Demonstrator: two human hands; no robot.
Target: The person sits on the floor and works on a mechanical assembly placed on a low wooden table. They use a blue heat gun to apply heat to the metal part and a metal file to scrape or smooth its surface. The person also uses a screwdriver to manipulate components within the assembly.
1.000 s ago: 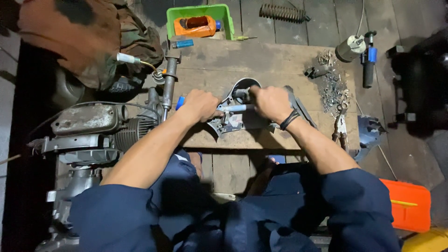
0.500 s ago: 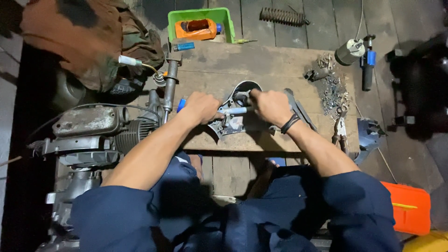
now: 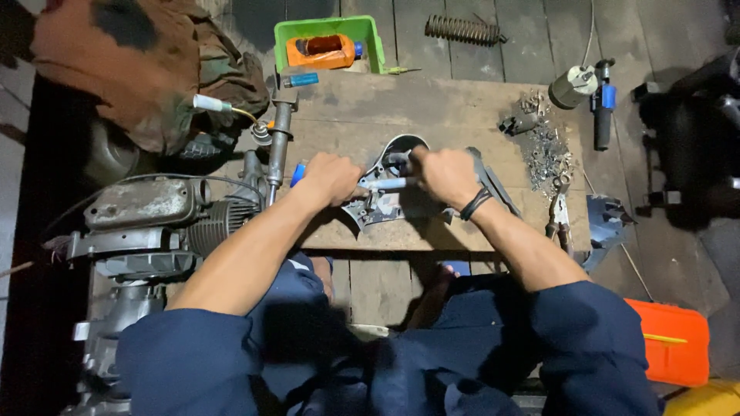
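My left hand (image 3: 331, 179) is closed around the blue handle (image 3: 297, 174) of a tool whose pale shaft (image 3: 389, 184) runs to the right. My right hand (image 3: 445, 176), with a black band on the wrist, grips the far end of that shaft. Both hands sit over a grey metal engine cover (image 3: 385, 202) lying on a low wooden board (image 3: 432, 108). The tool's tip is hidden under my right hand.
A small engine (image 3: 154, 216) stands at the left of the board. A green tray (image 3: 327, 35) with an orange part sits at the back, a coil spring (image 3: 462, 29) beyond. Loose bolts and nuts (image 3: 546, 146), pliers (image 3: 556, 214) and an orange case (image 3: 669, 343) lie right.
Both hands stay on the tool over the cover; they have shifted only slightly, the view drifting a little.
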